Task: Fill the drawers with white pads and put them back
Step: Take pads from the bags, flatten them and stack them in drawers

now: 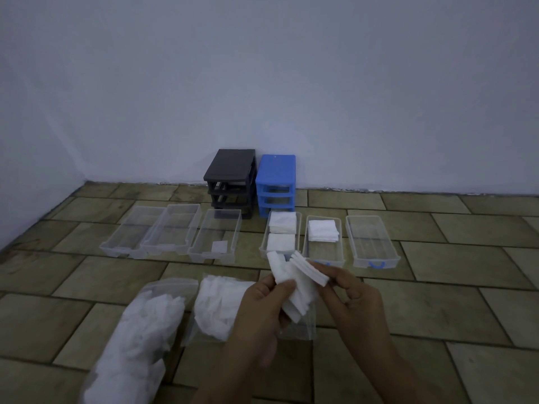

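So both hands are on one bunch of white pads [294,282]: my left hand [259,304] pinches the lower end, my right hand [347,293] grips the upper edge, fanning them. The half-filled drawer [322,252] sits straight ahead, just past the right hand, long axis pointing away toward the wall, so right's nearer. Count: six clear drawers on the floor, two with pads; two frames, black [230,182] and blue [276,185]; two bags [140,330] of pads.

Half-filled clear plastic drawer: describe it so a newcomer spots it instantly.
Start at the blue plastic drawer frame by the wall. Three clear drawers lie in front; take the middle one. It alone holds one stack of white pads at its far end, near half bare.
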